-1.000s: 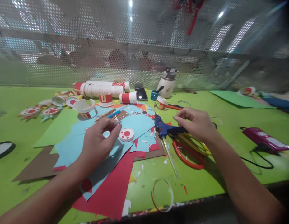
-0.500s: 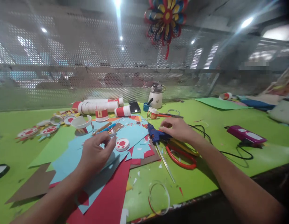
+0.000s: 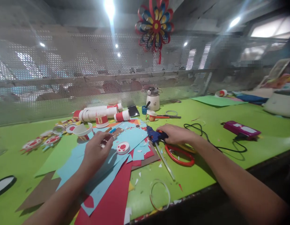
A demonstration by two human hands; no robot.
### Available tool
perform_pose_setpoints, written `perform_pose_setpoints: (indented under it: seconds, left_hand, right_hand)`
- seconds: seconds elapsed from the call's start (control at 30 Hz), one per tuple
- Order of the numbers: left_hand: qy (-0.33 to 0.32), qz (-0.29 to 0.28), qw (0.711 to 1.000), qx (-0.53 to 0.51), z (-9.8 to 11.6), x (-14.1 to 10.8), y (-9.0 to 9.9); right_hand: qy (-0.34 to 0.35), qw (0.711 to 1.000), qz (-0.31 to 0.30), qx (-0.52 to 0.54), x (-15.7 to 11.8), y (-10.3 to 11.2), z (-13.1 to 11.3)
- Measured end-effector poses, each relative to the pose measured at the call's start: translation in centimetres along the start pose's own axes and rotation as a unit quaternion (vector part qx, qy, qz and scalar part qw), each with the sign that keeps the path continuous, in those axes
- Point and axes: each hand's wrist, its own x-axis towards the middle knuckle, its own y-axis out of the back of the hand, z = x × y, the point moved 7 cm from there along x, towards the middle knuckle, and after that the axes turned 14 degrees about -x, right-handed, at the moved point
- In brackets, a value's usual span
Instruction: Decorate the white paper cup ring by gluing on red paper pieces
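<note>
My right hand (image 3: 176, 134) is wrapped round the rear part of a blue glue gun (image 3: 154, 135) lying on the table, a clear glue stick (image 3: 165, 162) beside it. My left hand (image 3: 99, 149) hovers over light blue paper (image 3: 100, 187), fingers curled; what they hold, if anything, is too small to name. To its right lies a white disc with red patches (image 3: 123, 148). A white paper ring (image 3: 82, 130) stands just behind my left hand. Red-handled scissors (image 3: 179, 157) lie below my right wrist.
Stacked paper cups (image 3: 98, 113), a phone (image 3: 133, 111) and a white bottle (image 3: 153, 99) stand at the back. A purple device (image 3: 242, 129) with a black cable lies right. Decorated discs (image 3: 32, 143) lie left; a clear ring (image 3: 160, 194) is near the front edge.
My right hand has lowered onto the glue gun and closed round it. My left hand stays over the paper, its fingers drawn closer together. The camera view has shifted slightly.
</note>
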Motion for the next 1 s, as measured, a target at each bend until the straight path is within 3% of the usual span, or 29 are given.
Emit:
perform_pose_setpoints:
  seconds: [0.27, 0.5, 0.7, 1.0]
  left_hand:
    - [0.017, -0.009, 1.000, 0.004, -0.7, 0.1, -0.2]
    - [0.001, 0.008, 1.000, -0.008, -0.1, 0.2, 0.1]
    - [-0.002, 0.005, 1.000, -0.011, 0.0, 0.2, -0.2]
    - [-0.004, -0.006, 1.000, -0.006, -0.1, -0.1, -1.0]
  right_hand:
    - [-0.049, 0.999, -0.005, 0.012, 0.2, -0.3, 0.0]
    - [-0.106, 0.989, 0.089, 0.062, 0.5, 1.1, 1.6]
    - [-0.178, 0.955, 0.182, 0.154, 0.7, 2.0, 4.0]
    - [-0.154, 0.886, 0.190, 0.394, 0.6, 1.1, 3.8]
